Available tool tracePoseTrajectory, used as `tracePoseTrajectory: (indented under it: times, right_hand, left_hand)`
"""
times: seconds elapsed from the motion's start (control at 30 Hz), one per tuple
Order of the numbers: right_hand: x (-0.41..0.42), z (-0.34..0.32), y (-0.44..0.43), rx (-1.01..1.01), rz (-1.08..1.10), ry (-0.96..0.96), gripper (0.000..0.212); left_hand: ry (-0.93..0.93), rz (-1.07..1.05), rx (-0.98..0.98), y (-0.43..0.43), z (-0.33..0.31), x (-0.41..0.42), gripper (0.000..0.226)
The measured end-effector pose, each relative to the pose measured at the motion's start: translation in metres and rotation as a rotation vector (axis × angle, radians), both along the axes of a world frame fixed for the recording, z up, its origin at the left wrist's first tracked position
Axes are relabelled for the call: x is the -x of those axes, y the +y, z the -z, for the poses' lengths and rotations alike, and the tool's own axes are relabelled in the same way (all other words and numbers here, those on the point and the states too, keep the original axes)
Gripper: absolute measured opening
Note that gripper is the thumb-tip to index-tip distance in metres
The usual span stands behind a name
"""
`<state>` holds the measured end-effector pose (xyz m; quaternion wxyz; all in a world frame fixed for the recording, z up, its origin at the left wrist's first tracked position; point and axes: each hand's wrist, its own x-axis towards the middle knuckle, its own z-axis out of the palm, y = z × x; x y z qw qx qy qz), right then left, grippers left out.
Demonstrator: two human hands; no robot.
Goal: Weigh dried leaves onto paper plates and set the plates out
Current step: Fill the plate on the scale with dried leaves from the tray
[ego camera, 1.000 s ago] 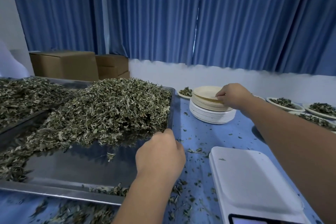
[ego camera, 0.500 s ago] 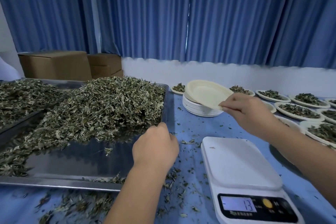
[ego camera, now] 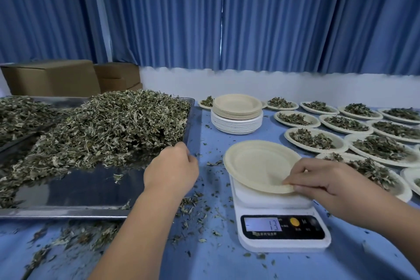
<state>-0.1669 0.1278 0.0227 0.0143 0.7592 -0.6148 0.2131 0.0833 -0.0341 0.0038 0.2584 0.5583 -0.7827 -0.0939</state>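
Half the table (ego camera: 216,263) is taken at left by a steel tray (ego camera: 68,211) of dried leaves (ego camera: 113,125); the right is crowded with filled plates (ego camera: 341,143), a crumb-strewn strip left open between. "13" is shown on the scale (ego camera: 284,243). Over it an empty plate (ego camera: 256,163), face up, is pinched at its near rim by the right hand (ego camera: 322,184). The left hand (ego camera: 170,170) is curled at the tray's right edge; any hold cannot be told.

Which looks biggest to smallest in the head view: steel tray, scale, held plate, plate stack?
1. steel tray
2. scale, partly covered
3. held plate
4. plate stack; it sits farther back, so that gap is unsure
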Motion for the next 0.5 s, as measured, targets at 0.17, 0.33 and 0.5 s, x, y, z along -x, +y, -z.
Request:
tracePoseTrajectory:
  times: [0.17,0.33,0.5]
  right_hand:
    - [0.008,0.004,0.006,-0.029,-0.015,-0.010,0.025]
    - [0.010,0.002,0.007,-0.034,-0.004,-0.186,0.031]
    - [0.006,-0.007,-0.008,0.154,0.087,-0.413,0.021]
  left_hand:
    - [0.008,-0.007,-0.012,0.000,0.000,0.000,0.016]
    - [-0.001,-0.022,-0.015,-0.001,0.000,-0.002,0.014]
    - [-0.033,-0.033,-0.007,0.000,-0.002,-0.001,0.013]
